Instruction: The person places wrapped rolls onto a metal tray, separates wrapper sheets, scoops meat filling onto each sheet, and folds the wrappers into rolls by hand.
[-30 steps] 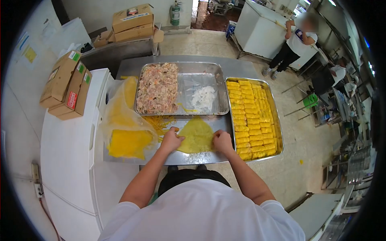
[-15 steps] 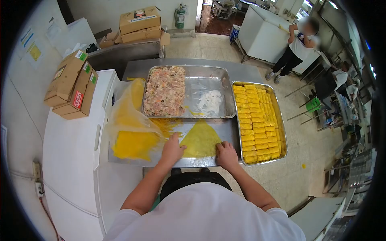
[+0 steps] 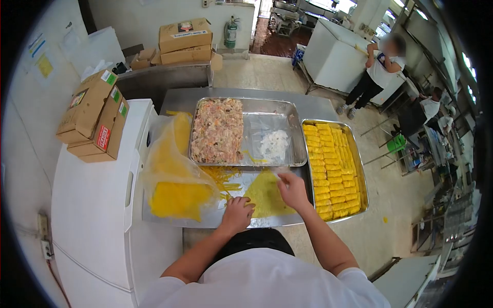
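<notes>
A thin yellow wrapper sheet (image 3: 268, 196), roughly triangular, lies flat on the metal table with its point away from me. My left hand (image 3: 238, 213) rests at its left edge, fingers stretched toward the sheet. Over the sheet's upper right side is my right hand (image 3: 292, 190), raised, its fingertips smeared by motion. Just beyond, a metal tray (image 3: 299, 154) holds a block of minced filling (image 3: 217, 131) on the left and white paste (image 3: 275, 146) on the right. To the right, another tray (image 3: 365, 197) carries rows of yellow rolls (image 3: 334, 172).
A clear plastic bag (image 3: 169, 149) with yellow sheets (image 3: 179, 199) lies left, beside loose yellow strips (image 3: 223, 177). A white freezer (image 3: 97, 210) bearing cardboard boxes (image 3: 95, 118) stands at the left. Another person (image 3: 377, 72) stands at the far right.
My right hand has left the sheet's near right corner and moved forward, toward the tray with the paste. My left hand now sits at the sheet's near left side. The view has shifted slightly.
</notes>
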Available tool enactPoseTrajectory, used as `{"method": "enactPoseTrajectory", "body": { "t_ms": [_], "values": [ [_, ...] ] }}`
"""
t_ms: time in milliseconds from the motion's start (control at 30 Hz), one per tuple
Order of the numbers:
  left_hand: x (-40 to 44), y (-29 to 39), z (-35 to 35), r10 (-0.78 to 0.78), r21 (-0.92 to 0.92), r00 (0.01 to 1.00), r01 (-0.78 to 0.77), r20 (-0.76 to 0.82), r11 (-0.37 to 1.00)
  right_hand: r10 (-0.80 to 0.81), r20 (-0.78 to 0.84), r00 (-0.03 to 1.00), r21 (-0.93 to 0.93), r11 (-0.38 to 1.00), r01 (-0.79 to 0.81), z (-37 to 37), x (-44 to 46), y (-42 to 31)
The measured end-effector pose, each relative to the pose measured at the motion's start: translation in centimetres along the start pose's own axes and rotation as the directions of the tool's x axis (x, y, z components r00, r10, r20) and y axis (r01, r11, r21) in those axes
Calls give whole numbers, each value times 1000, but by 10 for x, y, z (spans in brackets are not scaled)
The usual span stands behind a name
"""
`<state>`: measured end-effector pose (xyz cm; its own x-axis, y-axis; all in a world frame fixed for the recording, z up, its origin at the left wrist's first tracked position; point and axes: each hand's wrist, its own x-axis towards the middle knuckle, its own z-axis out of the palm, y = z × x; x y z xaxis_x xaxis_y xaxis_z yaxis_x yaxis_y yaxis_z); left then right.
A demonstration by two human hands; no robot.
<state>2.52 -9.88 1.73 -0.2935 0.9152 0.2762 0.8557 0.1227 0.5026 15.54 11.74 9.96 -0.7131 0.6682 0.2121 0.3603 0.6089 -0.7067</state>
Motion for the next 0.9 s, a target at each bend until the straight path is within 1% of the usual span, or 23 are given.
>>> {"method": "enactPoseTrajectory", "body": {
  "t_ms": [67, 133, 167, 200, 267, 300, 367, 400, 467, 567, 667, 767, 867, 900],
  "values": [
    [-3, 0, 6, -23, -40, 999, 22, -28, 999, 97, 68, 993, 233, 966, -110, 14, 58, -4],
    [-5, 0, 8, -37, -68, 998, 33, -57, 997, 129, 157, 979, 357, 917, -178, 33, 122, 0],
    [-7, -2, 11, -9, -48, 995, 5, -96, 999, 152, 185, 971, 396, 893, -215, 44, 154, 4],
    [-6, -1, 10, -4, -28, 995, 1, -96, 1000, 177, 215, 960, 432, 865, -256, 58, 183, 10],
    [-4, 2, 8, -1, 7, 995, 2, -103, 1000, 116, 179, 977, 418, 890, -182, 92, 240, 29],
    [-5, -1, 13, -7, -6, 994, 7, -109, 1000, 87, 176, 981, 413, 898, -153, 108, 265, 35],
    [-4, -3, 15, -18, 5, 997, 19, -81, 1000, 29, 176, 984, 402, 910, -99, 137, 304, 40],
    [-2, -1, 12, -26, 8, 998, 27, -65, 1000, -6, 205, 979, 367, 928, -71, 145, 314, 35],
    [0, 0, 9, -34, 23, 997, 36, -65, 999, -62, 267, 962, 294, 956, -20, 158, 317, 32],
    [0, 2, 6, -48, 24, 997, 50, -56, 998, -74, 279, 957, 180, 983, 23, 143, 277, 18],
    [1, 0, 11, -46, 9, 996, 47, -79, 999, -89, 319, 944, 228, 974, 15, 137, 238, 34],
    [2, 2, 8, -40, 20, 995, 42, -89, 999, 32, 286, 958, 415, 897, -154, 159, 225, 57],
    [2, 4, 5, -40, 26, 994, 43, -101, 999, 88, 345, 934, 204, 965, -166, 136, 218, 16],
    [2, 4, 4, -38, 25, 994, 41, -106, 999, 137, 434, 890, 362, 879, -312, 135, 216, 15]
  ]
}}
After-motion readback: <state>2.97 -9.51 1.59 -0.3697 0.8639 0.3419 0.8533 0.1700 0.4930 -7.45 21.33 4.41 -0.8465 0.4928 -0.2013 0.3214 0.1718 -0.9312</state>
